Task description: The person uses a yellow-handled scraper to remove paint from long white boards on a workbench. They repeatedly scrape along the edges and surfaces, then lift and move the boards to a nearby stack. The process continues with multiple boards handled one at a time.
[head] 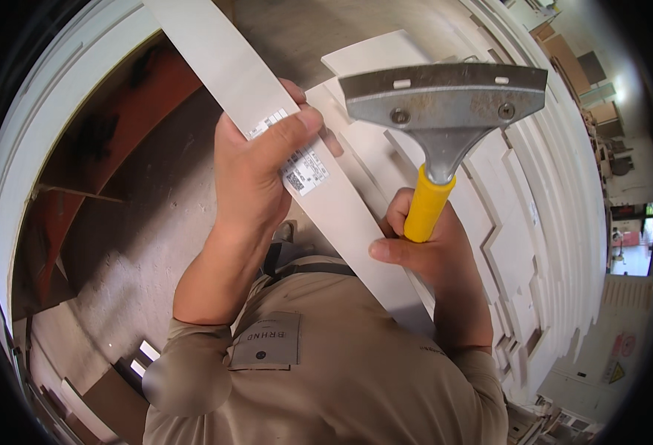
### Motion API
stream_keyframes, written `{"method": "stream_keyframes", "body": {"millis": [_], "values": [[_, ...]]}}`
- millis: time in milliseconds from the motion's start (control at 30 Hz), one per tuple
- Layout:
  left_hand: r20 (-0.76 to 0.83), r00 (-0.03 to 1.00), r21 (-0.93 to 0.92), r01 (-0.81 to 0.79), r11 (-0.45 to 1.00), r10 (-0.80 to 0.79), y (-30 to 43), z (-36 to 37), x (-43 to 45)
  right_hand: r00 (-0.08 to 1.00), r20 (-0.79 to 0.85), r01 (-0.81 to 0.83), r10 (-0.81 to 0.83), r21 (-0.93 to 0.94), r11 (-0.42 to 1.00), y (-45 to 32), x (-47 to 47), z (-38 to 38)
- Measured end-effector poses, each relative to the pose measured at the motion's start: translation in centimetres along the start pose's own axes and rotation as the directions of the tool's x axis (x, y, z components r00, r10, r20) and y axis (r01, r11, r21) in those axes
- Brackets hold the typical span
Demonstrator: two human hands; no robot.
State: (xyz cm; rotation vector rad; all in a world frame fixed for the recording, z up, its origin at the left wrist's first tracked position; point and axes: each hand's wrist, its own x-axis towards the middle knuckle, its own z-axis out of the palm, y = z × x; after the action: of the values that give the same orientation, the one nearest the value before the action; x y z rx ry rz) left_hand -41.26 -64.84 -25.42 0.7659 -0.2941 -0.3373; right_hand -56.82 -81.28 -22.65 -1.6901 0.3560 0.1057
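Observation:
A long narrow white board [237, 72] runs slantwise across the view, from the top towards my body. Around its middle my left hand [260, 144] is closed, the thumb lying across a printed paper label [307, 172] stuck on its face. Lower on the same board, my right hand [424, 239] holds a wide-bladed scraper [443, 105] by its yellow handle [429, 206], blade upward and away from me. The right thumb rests on the board face; the fingers behind its edge are partly hidden. The scraper's metal head has two screws and some rusty marks.
Stacks of white panels [504, 222] with uneven edges fill the right side. At the left, a curved-looking white panel edge [15, 183] borders a red and dark structure [154, 94]. Concrete floor [148, 222] shows below the board. Brown and white boards [109, 400] lie at lower left.

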Motion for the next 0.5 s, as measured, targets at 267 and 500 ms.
{"method": "stream_keyframes", "body": {"millis": [267, 500], "values": [[-0.064, 0.984, 0.136, -0.158, 0.978, 0.168, 0.5, 1.7, -7.0, 0.969, 0.195, 0.120, -0.155, 0.177, 0.977, 0.0, 0.6, 1.8], [-0.076, 0.895, 0.220, -0.414, 0.883, 0.439, 4.8, -2.5, -6.2, 0.918, 0.379, 0.085, -0.115, 0.094, 0.992, 1.2, -1.2, 0.9]]}}
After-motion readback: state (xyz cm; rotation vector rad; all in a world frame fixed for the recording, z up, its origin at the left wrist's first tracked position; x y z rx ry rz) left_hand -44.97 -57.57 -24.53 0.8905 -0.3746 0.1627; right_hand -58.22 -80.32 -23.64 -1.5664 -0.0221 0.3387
